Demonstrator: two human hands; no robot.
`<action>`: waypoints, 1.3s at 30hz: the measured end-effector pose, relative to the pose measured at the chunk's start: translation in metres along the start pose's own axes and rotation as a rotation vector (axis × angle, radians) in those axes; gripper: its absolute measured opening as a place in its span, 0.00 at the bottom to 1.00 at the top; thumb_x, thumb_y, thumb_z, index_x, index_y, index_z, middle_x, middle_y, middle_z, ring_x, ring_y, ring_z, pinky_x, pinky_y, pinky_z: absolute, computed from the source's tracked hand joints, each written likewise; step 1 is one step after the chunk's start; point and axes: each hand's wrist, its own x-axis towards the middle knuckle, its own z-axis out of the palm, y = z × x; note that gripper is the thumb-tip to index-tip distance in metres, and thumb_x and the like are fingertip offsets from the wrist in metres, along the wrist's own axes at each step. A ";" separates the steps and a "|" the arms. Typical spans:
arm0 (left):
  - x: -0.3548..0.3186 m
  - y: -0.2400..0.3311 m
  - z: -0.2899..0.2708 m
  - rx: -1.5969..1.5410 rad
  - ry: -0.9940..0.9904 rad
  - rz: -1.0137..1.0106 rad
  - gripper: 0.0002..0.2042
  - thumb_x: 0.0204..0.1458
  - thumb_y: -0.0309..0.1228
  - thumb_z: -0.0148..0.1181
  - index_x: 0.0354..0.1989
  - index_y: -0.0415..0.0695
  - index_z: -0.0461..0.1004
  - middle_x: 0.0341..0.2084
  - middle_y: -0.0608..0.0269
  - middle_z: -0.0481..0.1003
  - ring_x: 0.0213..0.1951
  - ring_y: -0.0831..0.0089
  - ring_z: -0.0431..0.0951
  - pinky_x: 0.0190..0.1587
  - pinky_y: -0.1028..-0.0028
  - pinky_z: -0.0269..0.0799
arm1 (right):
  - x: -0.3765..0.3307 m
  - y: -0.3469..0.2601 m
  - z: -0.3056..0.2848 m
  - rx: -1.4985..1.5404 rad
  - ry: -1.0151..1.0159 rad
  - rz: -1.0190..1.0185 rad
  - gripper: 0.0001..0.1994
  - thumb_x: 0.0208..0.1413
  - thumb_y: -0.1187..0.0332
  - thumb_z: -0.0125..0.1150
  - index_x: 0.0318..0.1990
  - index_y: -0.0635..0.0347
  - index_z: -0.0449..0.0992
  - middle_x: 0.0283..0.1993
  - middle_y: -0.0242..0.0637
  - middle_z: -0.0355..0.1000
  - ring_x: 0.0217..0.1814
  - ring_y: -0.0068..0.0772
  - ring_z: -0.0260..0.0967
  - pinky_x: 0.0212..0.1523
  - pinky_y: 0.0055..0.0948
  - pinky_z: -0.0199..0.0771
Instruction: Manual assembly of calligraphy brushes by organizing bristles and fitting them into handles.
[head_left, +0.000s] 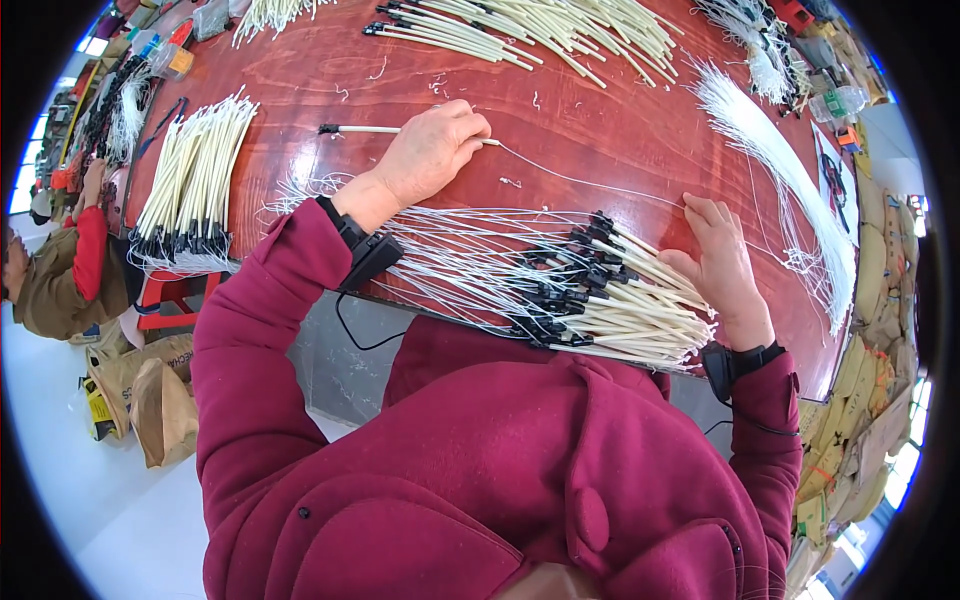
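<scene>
Step in hand looked like drawing white string (590,183) through a cream tube (365,129). Left grip (430,150) was closed around the tube, beyond and left of the tube pile (640,300). String ran to the right grip (718,250), just off the pile's right end; couldn't tell if it was pinched. Next move probably called for a steady tube, string kept untangled.

Glossy wood-grained tabletop (620,130) — smooth, matt, plastic-looking rods (645,312) — matt cloth coat (470,450).
</scene>
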 end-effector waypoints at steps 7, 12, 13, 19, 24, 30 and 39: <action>0.002 -0.003 0.001 0.026 0.017 0.020 0.05 0.58 0.24 0.61 0.41 0.39 0.78 0.35 0.55 0.76 0.38 0.54 0.79 0.41 0.63 0.74 | 0.000 0.000 0.000 0.005 0.000 0.011 0.34 0.47 0.55 0.74 0.56 0.73 0.74 0.62 0.49 0.69 0.62 0.55 0.65 0.64 0.44 0.66; 0.003 -0.003 0.000 0.007 0.012 0.007 0.05 0.57 0.23 0.61 0.41 0.39 0.78 0.35 0.55 0.76 0.38 0.53 0.79 0.40 0.63 0.74 | 0.000 0.000 0.001 -0.006 -0.005 0.017 0.35 0.48 0.52 0.73 0.56 0.73 0.74 0.62 0.50 0.69 0.62 0.55 0.66 0.64 0.44 0.66; 0.003 -0.004 0.000 0.006 0.016 0.008 0.05 0.57 0.23 0.61 0.41 0.39 0.78 0.35 0.55 0.76 0.38 0.53 0.79 0.40 0.63 0.74 | 0.000 0.000 0.001 -0.003 -0.004 0.017 0.35 0.48 0.52 0.73 0.56 0.73 0.74 0.62 0.50 0.69 0.62 0.55 0.66 0.64 0.44 0.66; 0.006 -0.005 0.003 0.015 0.020 0.030 0.05 0.57 0.23 0.61 0.41 0.39 0.77 0.35 0.55 0.76 0.37 0.53 0.78 0.40 0.63 0.74 | 0.001 -0.001 0.001 -0.010 -0.007 0.018 0.35 0.49 0.51 0.73 0.56 0.73 0.74 0.62 0.50 0.69 0.62 0.55 0.66 0.64 0.44 0.65; 0.007 -0.003 0.001 0.061 0.010 0.051 0.05 0.57 0.24 0.61 0.40 0.39 0.77 0.35 0.56 0.75 0.39 0.54 0.78 0.41 0.63 0.74 | 0.001 -0.002 0.001 -0.021 -0.012 0.011 0.35 0.49 0.51 0.73 0.56 0.74 0.74 0.62 0.51 0.69 0.63 0.55 0.65 0.65 0.44 0.65; 0.002 0.000 -0.005 0.185 -0.075 0.171 0.06 0.54 0.24 0.62 0.39 0.42 0.78 0.34 0.59 0.75 0.40 0.57 0.78 0.41 0.63 0.75 | 0.002 -0.007 0.002 -0.055 -0.004 0.030 0.35 0.50 0.52 0.72 0.56 0.74 0.74 0.62 0.50 0.69 0.63 0.55 0.65 0.65 0.44 0.64; 0.047 0.041 0.041 0.336 -0.133 0.284 0.02 0.51 0.28 0.59 0.29 0.46 0.77 0.29 0.59 0.75 0.38 0.59 0.80 0.40 0.61 0.77 | 0.003 -0.012 0.016 -0.137 0.000 0.064 0.36 0.51 0.53 0.70 0.61 0.72 0.70 0.66 0.50 0.66 0.65 0.52 0.62 0.67 0.44 0.62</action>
